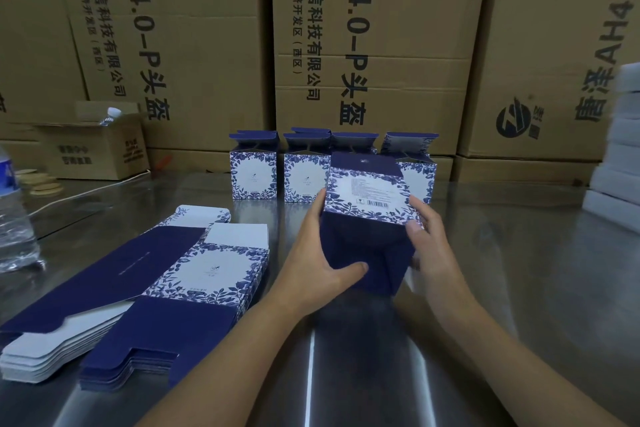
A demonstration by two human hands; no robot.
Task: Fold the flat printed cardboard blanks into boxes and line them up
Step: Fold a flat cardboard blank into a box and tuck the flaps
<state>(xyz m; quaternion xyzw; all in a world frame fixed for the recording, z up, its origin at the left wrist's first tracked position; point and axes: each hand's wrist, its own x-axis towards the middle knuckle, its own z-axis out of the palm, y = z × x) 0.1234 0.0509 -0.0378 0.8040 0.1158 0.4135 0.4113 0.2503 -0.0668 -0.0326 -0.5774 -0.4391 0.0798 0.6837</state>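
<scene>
Both hands hold a half-folded blue-and-white floral box (372, 198) above the steel table, its barcode panel facing up and dark blue flaps toward me. My left hand (322, 270) grips its left side, thumb pressing a blue flap. My right hand (427, 236) grips its right edge, thumb on the printed corner. A stack of flat printed blanks (166, 288) lies at the left. Several folded boxes (254, 170) stand in a row at the back with their top flaps open; the held box partly hides the right ones.
Big brown cartons (374, 38) wall the back of the steel table (519, 270). A small open carton (97, 146) with a bottle sits back left. A water bottle (14, 218) stands at the left edge, a white stack (620, 149) at the right edge.
</scene>
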